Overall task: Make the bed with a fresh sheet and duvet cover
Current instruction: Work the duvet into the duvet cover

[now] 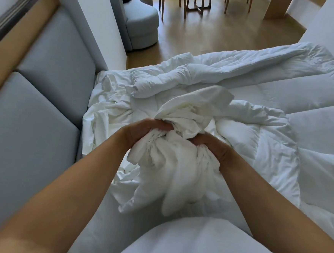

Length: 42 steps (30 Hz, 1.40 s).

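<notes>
Head view: gripping with the left hand (142, 131) and right hand (214, 147), both curled tight, a bunched, softly creased thin white cloth (171, 166) at mid-frame, fingertips being buried in folds. Not telling sheet from cover. Lying beneath and stretching far right, a puffy white quilted duvet (264, 83). Wrinkling at left, a crumpled white sheet (108, 106) beside a grey padded headboard (35, 97). Standing far off, wooden chair legs (194, 1), being cut off.
</notes>
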{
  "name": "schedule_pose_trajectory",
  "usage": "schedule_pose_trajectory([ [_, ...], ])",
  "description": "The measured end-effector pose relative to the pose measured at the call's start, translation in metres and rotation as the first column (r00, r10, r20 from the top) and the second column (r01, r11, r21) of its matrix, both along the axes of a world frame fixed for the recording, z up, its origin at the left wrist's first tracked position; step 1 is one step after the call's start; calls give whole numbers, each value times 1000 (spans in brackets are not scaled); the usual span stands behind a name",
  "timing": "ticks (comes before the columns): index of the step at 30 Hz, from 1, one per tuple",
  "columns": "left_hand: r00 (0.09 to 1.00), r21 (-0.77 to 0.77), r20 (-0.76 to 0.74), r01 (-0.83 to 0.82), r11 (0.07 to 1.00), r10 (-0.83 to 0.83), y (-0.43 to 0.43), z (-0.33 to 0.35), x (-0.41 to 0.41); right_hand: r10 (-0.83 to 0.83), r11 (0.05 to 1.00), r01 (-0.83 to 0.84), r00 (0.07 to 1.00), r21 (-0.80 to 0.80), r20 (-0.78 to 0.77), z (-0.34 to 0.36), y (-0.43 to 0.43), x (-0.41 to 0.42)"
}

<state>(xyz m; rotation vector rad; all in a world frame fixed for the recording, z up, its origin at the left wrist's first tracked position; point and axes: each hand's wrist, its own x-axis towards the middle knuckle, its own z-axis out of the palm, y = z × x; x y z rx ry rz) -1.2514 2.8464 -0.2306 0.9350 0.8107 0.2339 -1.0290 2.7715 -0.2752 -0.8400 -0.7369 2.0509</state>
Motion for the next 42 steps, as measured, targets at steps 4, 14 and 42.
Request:
schedule_pose_trajectory([
  [4,966,15,-125,231,973,-227,-11,-2,3,-177,984,176,984,41,16,2,18,0],
  [14,988,-53,101,-110,993,115,-13,-11,4,-117,993,119,989,-24,88,8,19,9],
  [42,988,49,-55,150,988,-147,-10,0,12,-193,981,164,894,104,404,22,37,8],
])
